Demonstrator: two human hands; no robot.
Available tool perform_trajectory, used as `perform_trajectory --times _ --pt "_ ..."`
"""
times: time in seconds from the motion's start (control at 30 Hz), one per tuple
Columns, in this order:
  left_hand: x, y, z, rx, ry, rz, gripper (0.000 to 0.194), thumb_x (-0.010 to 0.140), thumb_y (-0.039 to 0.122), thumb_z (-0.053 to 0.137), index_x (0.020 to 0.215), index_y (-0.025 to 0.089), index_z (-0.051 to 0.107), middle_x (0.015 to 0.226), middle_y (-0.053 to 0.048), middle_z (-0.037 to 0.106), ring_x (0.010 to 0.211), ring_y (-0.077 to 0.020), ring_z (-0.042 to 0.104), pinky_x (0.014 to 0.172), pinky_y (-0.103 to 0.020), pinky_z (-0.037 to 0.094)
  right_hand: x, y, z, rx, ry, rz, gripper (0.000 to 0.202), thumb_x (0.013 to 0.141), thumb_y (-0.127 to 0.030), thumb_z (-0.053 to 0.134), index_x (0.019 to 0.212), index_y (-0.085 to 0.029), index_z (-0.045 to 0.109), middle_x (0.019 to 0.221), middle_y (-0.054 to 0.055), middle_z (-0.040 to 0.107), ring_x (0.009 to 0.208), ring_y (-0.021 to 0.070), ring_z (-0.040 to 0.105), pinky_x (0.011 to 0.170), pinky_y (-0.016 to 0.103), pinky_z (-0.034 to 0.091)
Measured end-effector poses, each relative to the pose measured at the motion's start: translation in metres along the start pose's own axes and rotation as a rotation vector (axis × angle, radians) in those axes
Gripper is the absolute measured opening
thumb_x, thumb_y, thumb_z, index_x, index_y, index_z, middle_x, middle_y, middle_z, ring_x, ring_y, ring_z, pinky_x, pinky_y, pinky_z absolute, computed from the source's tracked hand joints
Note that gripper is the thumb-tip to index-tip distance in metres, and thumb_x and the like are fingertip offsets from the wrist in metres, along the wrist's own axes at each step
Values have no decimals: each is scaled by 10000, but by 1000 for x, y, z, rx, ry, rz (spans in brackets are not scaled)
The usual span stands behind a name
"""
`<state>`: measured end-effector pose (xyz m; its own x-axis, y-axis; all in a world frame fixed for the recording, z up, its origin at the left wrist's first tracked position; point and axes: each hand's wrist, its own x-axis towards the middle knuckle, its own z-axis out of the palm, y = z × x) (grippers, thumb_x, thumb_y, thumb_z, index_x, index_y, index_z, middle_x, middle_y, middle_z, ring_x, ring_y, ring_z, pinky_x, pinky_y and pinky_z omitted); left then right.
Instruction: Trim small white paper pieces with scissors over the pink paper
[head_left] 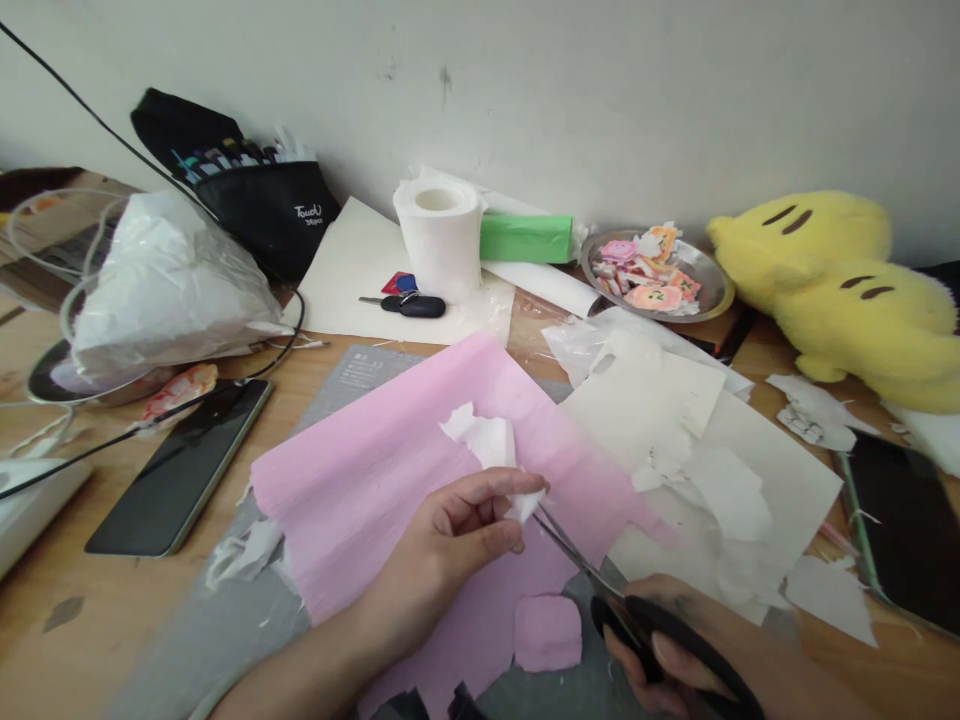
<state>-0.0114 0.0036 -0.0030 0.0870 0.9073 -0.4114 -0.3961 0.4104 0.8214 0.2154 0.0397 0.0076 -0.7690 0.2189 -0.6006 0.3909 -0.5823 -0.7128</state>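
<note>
Between the thumb and fingers of my left hand (457,535) is a small piece of white paper (525,503). My right hand (675,640) grips black-handled scissors (581,560), whose blade tips meet the edge of that piece. Beneath both lies a large pink sheet (360,490), with a torn white paper scrap (484,435) on it just beyond my left fingers. A rounded pink cutout (548,632) sits near the scissors' handles, close to the sheet's lower edge.
White sheets and scraps (750,430) spread to the right beside a phone (907,530). Another phone (180,470) lies left. Behind are a paper roll (439,235), car key (412,305), metal bowl (720,300) of cutouts, yellow plush toys (862,300) and black marker case (262,210).
</note>
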Motion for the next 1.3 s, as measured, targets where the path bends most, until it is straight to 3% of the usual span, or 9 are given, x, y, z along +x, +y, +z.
perform_trajectory --times 0.13,0.27,0.47,0.6,0.73,0.87,1.03,1.13,1.3 --pt "-1 1 2 -61 -60 -8 243 677 232 762 919 253 764 722 5 584 610 -99 418 615 -227 351 -2 -5 4 -101 62 23 644 653 -818 494 714 -185 398 550 -68 396 356 7 345 307 92 267" --pt "-2 7 2 -252 -72 -68 273 613 214 801 883 250 776 774 -10 643 618 -92 450 645 -215 386 -6 -6 4 -148 43 8 640 623 -820 507 663 -192 390 576 -54 385 390 29 384 304 109 284" --pt "-3 14 2 -469 -128 -100 280 591 154 805 867 196 783 844 -6 691 557 -34 481 589 -134 401 -6 10 -8 -82 -40 12 339 739 -500 538 724 -165 493 607 -39 428 432 42 378 362 128 315" --pt "-4 10 3 -402 -195 -155 271 635 151 784 904 183 777 827 -19 696 548 -31 484 590 -132 406 -6 2 -2 -139 12 15 116 653 -273 517 688 -177 461 602 -49 405 453 43 350 385 123 296" --pt "-4 7 4 -296 -219 -142 254 667 116 756 902 210 774 964 -22 695 605 -45 495 570 -139 402 -3 -14 8 -247 62 53 79 570 -199 474 633 -183 429 556 -62 364 470 50 326 398 137 255" --pt "-1 7 5 -250 -162 -116 241 643 108 765 860 214 777 978 -19 681 696 -78 495 573 -143 404 -1 -20 11 -252 74 72 82 573 -224 456 594 -192 385 531 -68 323 452 47 320 387 138 238" --pt "1 4 0 -270 -32 -79 286 648 131 759 922 210 765 699 16 605 632 -63 462 638 -147 394 -3 -19 9 -283 50 23 107 604 -291 422 597 -200 367 555 -57 333 411 49 363 345 138 271" --pt "2 2 -1 -281 27 -40 289 661 131 745 935 224 761 686 20 571 651 -69 466 657 -157 386 -5 -20 9 -294 55 57 113 624 -289 441 621 -192 385 575 -51 350 426 47 372 356 130 286" --pt "2 1 0 -125 -33 -16 261 668 185 753 922 247 766 672 21 552 610 -73 444 599 -174 372 -4 -21 12 -212 42 53 283 675 -437 506 620 -190 379 571 -56 351 408 27 327 344 116 265"
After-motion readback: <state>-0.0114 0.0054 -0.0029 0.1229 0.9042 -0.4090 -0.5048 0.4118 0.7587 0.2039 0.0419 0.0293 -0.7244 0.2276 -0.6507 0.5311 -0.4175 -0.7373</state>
